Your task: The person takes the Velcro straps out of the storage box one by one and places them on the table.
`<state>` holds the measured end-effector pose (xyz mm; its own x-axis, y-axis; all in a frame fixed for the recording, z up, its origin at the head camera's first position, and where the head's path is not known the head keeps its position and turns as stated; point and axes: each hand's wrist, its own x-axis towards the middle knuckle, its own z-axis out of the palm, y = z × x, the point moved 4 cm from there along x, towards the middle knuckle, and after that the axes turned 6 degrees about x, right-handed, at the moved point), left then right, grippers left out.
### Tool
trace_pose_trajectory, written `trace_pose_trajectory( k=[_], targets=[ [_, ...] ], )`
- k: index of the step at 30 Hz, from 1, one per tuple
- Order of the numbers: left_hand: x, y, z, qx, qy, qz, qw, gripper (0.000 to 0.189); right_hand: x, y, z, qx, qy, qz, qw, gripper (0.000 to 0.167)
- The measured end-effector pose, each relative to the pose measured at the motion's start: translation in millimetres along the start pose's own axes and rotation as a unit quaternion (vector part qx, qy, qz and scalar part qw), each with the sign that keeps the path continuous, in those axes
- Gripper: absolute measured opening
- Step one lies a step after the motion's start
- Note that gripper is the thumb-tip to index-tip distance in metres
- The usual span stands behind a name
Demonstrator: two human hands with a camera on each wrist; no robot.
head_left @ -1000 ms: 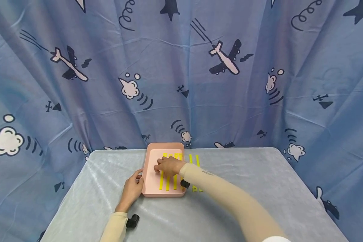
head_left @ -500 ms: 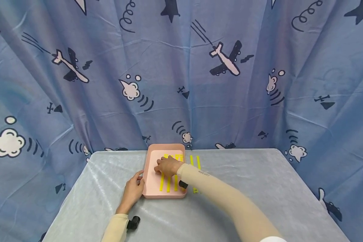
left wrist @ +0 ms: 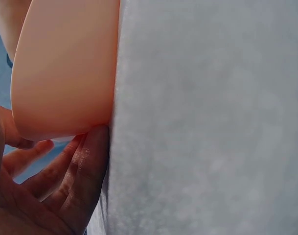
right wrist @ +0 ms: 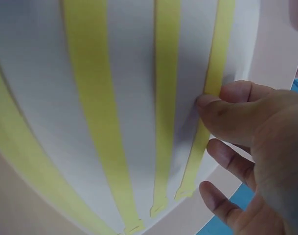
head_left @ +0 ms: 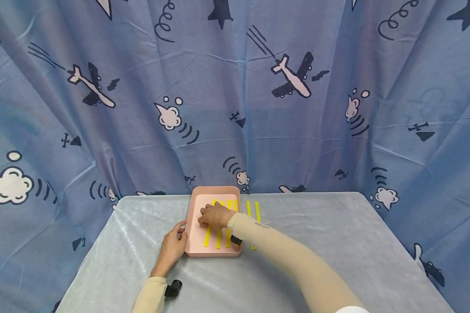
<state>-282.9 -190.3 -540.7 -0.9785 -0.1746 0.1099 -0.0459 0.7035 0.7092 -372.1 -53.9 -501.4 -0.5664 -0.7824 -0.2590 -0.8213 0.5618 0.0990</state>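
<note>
A pink tray [head_left: 193, 243] lies on the table with several flat yellow strips [head_left: 218, 240] side by side in its right part. Over the tray, my right hand [head_left: 215, 216] pinches the leftmost yellow strip [right wrist: 194, 154] between thumb and finger, plain in the right wrist view. The strip's near end tilts slightly left in the head view. Outside the tray's left wall, my left hand [head_left: 173, 244] rests its fingertips against the side. In the left wrist view its extended fingers [left wrist: 90, 166] touch the outer wall near the tabletop, with the thumb near the rim.
Right of the tray, more yellow strips [head_left: 258, 212] lie on the grey cloth-covered table [head_left: 309, 226], partly hidden by the right forearm. A blue patterned curtain [head_left: 203, 130] hangs behind the table.
The leftmost strip's near end has shifted left and now slants. My right hand has moved slightly left with it. The left hand keeps its place at the tray.
</note>
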Motion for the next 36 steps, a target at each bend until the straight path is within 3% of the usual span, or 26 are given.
trace_pose_trajectory(
  k=[6, 12, 21, 36],
  targets=[
    [0.6, 0.6, 0.4, 0.001, 0.005, 0.004, 1.0, 0.041, -0.7, -5, -2, -0.053, 0.04, -0.026, 0.9975, 0.012],
    [1.1, 1.7, 0.2, 0.0, 0.006, 0.007, 1.0, 0.041, -0.3, -5, -3, -0.058, 0.07, -0.035, 0.9952, 0.012],
    [0.3, 5.9, -0.1, 0.0, 0.008, 0.014, 0.9999, 0.041, -6.5, 2, -16, -0.025, 0.114, -0.031, 0.9926, 0.005],
    [-0.6, 0.2, 0.2, 0.002, 0.007, 0.009, 0.9999, 0.042, -30.9, 4, -27, 0.076, 0.177, -0.033, 0.9807, 0.01]
  ],
)
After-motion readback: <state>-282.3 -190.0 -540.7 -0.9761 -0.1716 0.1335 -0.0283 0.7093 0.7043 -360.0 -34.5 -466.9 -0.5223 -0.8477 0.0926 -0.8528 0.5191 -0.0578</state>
